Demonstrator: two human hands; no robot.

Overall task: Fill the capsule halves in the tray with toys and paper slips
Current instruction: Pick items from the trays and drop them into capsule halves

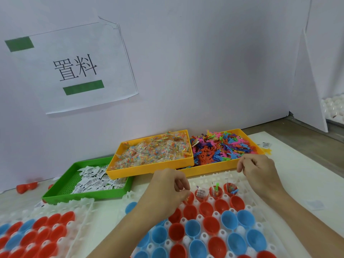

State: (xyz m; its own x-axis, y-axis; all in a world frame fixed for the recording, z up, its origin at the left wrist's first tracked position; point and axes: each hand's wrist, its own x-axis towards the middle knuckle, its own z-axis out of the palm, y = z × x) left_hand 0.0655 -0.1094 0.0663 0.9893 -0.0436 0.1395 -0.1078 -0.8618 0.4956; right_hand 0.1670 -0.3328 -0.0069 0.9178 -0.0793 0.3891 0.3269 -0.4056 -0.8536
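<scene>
Capsule tray (247, 208): white, nearest the person; top-row red halves (216, 191) partly filled, lower rows empty.
Left hand (167, 189): fingertips pinched over top row's left end; contents too small to tell.
Right hand (257, 169): fingers curled, hovering behind the row; grasp unclear.
Nearer hand: left, judged.
Supplies: slips (93, 180), packets (152, 151), figures (223, 146) beyond.

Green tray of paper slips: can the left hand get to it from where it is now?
Probably yes. The left hand hovers over the red cups just right of the green tray. The tray is open-topped, and nothing stands between them; the yellow tray's corner overlaps only its far edge.
</scene>
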